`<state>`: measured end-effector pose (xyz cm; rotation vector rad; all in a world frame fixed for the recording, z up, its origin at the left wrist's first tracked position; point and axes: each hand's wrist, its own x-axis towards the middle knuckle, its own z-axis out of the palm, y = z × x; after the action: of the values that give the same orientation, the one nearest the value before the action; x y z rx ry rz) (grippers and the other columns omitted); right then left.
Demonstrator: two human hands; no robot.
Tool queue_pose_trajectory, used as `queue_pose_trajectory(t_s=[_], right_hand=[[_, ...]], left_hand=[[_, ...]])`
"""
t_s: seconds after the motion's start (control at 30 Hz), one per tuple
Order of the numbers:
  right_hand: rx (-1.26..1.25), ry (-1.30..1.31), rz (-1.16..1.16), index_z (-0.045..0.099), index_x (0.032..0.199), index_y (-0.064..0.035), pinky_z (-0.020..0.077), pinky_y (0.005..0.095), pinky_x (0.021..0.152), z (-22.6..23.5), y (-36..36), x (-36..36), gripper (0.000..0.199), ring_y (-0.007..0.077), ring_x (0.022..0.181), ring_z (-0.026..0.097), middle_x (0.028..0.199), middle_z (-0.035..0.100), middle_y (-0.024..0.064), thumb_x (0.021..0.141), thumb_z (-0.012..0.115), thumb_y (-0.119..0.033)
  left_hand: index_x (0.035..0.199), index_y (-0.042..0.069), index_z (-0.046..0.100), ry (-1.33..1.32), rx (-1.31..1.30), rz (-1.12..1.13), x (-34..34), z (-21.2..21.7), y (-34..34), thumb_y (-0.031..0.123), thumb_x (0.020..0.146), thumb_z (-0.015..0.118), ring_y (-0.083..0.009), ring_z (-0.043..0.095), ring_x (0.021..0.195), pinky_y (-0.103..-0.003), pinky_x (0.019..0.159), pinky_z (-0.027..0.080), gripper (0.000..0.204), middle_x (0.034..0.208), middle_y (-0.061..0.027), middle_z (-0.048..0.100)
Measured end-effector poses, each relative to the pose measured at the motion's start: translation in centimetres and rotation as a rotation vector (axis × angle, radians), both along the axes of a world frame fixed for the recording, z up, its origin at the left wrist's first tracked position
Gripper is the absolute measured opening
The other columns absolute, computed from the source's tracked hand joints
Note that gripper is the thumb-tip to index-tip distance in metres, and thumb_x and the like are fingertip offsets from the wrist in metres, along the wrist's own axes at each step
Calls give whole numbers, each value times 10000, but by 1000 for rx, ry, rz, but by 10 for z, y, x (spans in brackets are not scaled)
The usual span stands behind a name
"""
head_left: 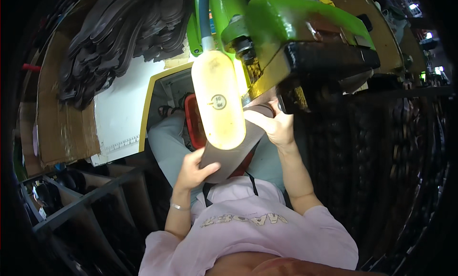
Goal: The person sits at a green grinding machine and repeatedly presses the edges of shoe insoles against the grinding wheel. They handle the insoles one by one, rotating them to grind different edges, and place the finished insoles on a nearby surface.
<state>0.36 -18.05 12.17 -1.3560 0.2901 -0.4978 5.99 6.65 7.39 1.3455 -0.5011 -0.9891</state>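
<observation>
A long, dark grey-brown shoe sole (228, 160) with a finely ribbed face slants across my lap. My left hand (194, 170) grips its near end, thumb on top and fingers around the edge. Near the far end, my right hand (275, 127) pinches the sole with the thumb stretched across it. That far end lies right by the metal working parts under the head of a green machine (286, 18); whether they touch is hidden. A lit, oblong yellowish lamp (218, 125) hangs over the middle of the sole and covers part of it.
Stacked dark soles (102, 49) lie on the white tabletop (119, 116) at the left, beside a cardboard box (71, 128). A red container (193, 121) stands below the yellow-edged table cutout. A divided rack (88, 197) is at lower left, and dark hanging rows fill the right.
</observation>
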Motion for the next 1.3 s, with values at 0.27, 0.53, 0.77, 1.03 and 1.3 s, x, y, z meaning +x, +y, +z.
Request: queue_pose_trajectory(t_s=[0.27,0.53,0.77,1.03,1.3], right_hand=[[-95,103,-310,497,1138,32,461,303,867,-17,46,-50,412,171,991,576,1084,597,117,792,706,-48],[282,303,-199,548,1059,44,496,269,758,-47,34,-183,349,115,854,604,930,634,82,769,712,-61],[119,110,-548,558,1081,29,452,234,772,4,-64,-123,280,117,857,570,972,597,65,829,635,-68],[87,178,-157,560,1040,-26,245,160,264,18,-105,-46,224,25,463,495,833,605,24,857,614,-143],[4,123,136,461,1201,19,417,217,336,0,-29,-21,342,129,452,552,804,605,128,890,562,-80]], left_hand=[[964,-28,663,-423,-102,316,12,31,-115,111,863,643,-93,585,723,-239,698,485,173,813,-43,667],[1078,-89,592,-271,-106,466,-20,3,-103,-10,859,621,-74,586,789,-193,702,472,235,938,-74,654],[1101,-70,578,-170,-168,305,-5,43,-114,-39,846,620,-21,550,764,-144,659,435,260,966,-47,637],[1083,-69,609,-219,-269,343,28,32,-78,-32,805,666,-137,633,867,-264,765,512,286,963,-92,670],[1072,-77,606,-105,-221,525,73,29,-4,-36,808,627,-149,628,881,-253,822,478,269,973,-116,666]])
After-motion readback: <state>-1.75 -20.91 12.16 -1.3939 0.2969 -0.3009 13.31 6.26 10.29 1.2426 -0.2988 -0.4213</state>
